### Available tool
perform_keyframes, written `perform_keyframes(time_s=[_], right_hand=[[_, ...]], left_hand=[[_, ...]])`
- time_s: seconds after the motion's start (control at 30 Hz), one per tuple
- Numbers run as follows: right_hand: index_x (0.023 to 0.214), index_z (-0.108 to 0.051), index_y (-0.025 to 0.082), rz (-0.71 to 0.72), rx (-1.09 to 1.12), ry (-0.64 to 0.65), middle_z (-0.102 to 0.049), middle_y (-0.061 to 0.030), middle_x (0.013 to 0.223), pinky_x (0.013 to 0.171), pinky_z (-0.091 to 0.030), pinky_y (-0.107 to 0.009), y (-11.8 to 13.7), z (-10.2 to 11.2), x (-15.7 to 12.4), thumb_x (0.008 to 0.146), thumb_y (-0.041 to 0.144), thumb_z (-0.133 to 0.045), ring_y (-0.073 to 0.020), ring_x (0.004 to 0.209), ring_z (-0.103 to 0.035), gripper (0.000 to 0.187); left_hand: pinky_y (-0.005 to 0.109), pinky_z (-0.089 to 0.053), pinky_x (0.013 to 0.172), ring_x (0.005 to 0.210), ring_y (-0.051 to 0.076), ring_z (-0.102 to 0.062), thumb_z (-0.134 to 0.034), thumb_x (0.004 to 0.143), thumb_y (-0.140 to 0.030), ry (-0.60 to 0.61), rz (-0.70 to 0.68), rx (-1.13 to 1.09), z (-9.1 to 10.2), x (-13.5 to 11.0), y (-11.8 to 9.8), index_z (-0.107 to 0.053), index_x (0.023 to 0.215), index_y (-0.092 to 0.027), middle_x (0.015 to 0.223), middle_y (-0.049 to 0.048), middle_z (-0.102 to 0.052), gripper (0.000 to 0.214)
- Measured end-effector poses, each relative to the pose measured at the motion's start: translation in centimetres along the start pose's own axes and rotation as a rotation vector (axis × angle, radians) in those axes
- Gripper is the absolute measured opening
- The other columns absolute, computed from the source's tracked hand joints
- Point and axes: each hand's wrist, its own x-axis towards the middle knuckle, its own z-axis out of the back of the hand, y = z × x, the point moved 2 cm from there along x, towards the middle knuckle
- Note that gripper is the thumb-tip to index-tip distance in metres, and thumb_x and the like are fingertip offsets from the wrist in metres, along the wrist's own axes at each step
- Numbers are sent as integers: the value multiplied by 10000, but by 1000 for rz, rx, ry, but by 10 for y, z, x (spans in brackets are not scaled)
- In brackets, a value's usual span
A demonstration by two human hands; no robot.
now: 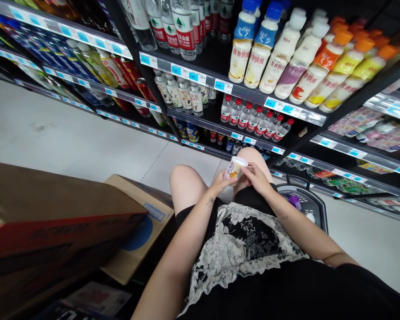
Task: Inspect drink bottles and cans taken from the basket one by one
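Note:
A small white cup with a printed label [232, 170] is held above my lap, tilted, its pale rounded end toward the shelves. My left hand [220, 183] wraps round its lower left side. The fingers of my right hand [256, 177] close on its right side, near the rim. What is inside the cup I cannot see. Both forearms rest over my lap, where a black and cream floral cloth [216, 249] lies between them.
Shelves ahead hold milk drink bottles [275, 49], water bottles [183, 33] and small red-capped bottles [253, 120]. A black shopping basket [322, 209] with a purple item stands on the floor at my right. Cardboard boxes [53, 195] are stacked close on my left.

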Motion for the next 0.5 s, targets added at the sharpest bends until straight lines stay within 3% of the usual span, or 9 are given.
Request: perform_keyframes(time_s=[0.1, 0.17, 0.3, 0.5], right_hand=[[1224, -557, 215, 46, -228, -23, -681, -29, 892, 653, -546, -299, -8, -2, 2, 754, 564, -761, -194, 769, -667, 620], [1262, -541, 217, 82, -277, 9, -698, -54, 1015, 804, -563, -350, -13, -6, 2, 750, 563, -767, -220, 911, -686, 658], [1233, -541, 218, 132, -227, 69, -694, -80, 1157, 1016, -493, -419, -17, -15, 2, 781, 536, -756, -234, 1052, -675, 593], [1205, -529, 195, 189, -65, -67, -666, -93, 1219, 1014, -496, -410, -20, -26, 10, 732, 546, -785, -256, 1119, -637, 642]], left_hand=[[316, -507, 755, 877, 239, -670, -812, 646, -524, -306, -108, 439, 2, -4, -8, -638, 1071, -153, 972, 89, -722, 589], [318, -508, 770, 885, 238, -675, -804, 665, -510, -409, -165, 625, 3, -6, -13, -633, 1093, -184, 981, 70, -728, 565], [325, -513, 859, 1003, 250, -668, -795, 684, -472, -482, -305, 776, 4, -11, -19, -608, 1181, -203, 1124, 87, -709, 595], [357, -517, 902, 1027, 273, -667, -780, 689, -409, -521, -431, 894, -2, -16, -15, -584, 1193, -187, 1120, 104, -698, 585]])
